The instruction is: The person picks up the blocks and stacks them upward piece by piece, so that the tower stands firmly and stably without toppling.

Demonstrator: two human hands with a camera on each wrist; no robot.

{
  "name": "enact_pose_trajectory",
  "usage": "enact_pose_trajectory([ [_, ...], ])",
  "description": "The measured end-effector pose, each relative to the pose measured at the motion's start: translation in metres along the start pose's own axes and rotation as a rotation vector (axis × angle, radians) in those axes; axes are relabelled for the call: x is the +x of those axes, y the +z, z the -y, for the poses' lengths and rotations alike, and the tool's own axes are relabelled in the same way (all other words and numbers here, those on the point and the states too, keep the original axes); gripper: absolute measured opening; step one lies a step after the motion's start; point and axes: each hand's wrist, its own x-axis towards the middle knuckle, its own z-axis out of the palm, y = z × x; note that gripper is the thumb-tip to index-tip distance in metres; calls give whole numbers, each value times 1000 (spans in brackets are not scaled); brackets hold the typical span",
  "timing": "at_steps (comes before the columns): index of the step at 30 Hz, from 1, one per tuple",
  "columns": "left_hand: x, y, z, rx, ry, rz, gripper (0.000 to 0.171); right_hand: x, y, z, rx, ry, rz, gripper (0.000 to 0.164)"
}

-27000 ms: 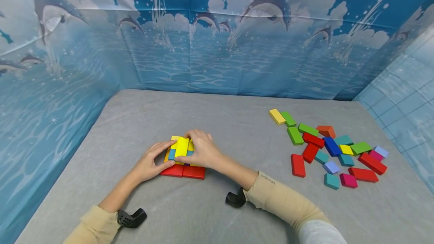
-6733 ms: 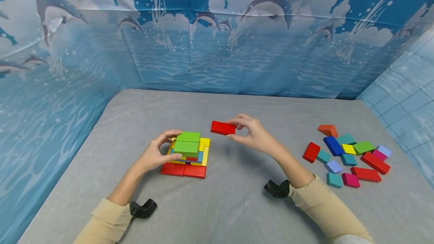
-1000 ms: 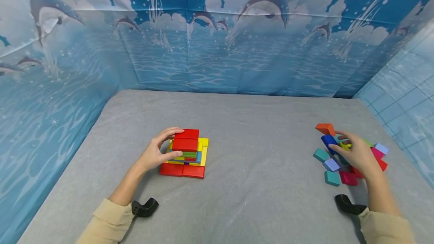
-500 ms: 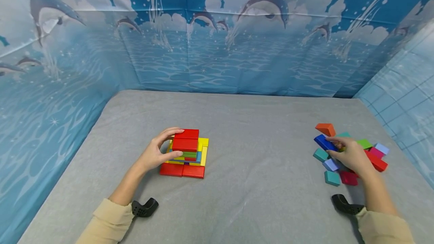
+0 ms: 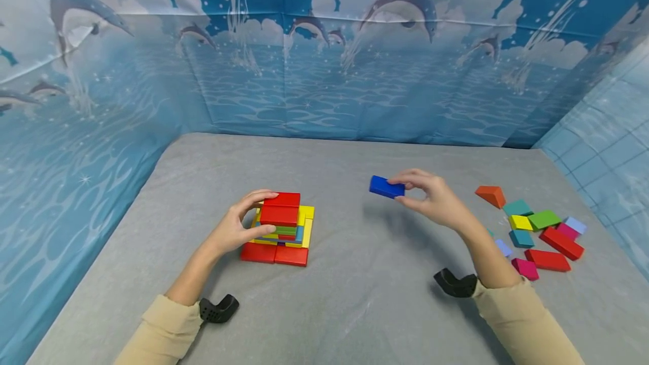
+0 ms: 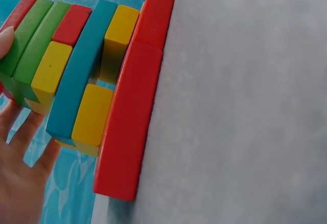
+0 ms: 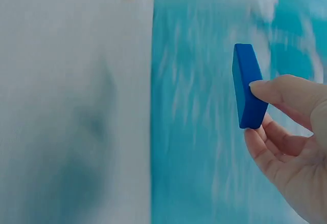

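Observation:
A stepped stack of wooden blocks (image 5: 279, 216) stands on the grey cloth left of centre. Two red blocks lie across its top, above green, blue and yellow layers and wider red blocks at the base. My left hand (image 5: 237, 227) holds the stack's upper left side, thumb in front and fingers behind; the left wrist view shows these fingers (image 6: 23, 132) along its side. Raised above the cloth, between stack and loose blocks, is a blue rectangular block (image 5: 387, 186). My right hand (image 5: 433, 199) pinches its right end between thumb and fingers, also seen in the right wrist view.
Loose blocks lie scattered at the right, among them an orange wedge-like block (image 5: 490, 196), a green block (image 5: 544, 219), a red block (image 5: 547, 260) and a magenta block (image 5: 525, 268). A dolphin-print curtain (image 5: 324, 89) borders the cloth-covered table (image 5: 350, 308).
My right hand has taken the blue block from the loose group and carried it left, up off the cloth. Earlier, green and then red blocks were added on the stack. The left hand stays there.

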Motion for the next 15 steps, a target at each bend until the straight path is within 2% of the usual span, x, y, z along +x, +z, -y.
enact_pose_trajectory([
  [3,0,0,0,3,6,-1,54,26,21,29,74,-67,57,30],
  [7,1,1,-1,16,26,-8,53,53,48,60,146,-84,146,29],
  [10,1,1,-1,19,34,-9,53,68,64,74,166,-93,186,28],
  [15,1,1,0,4,29,-5,56,82,82,85,157,-92,207,27],
])
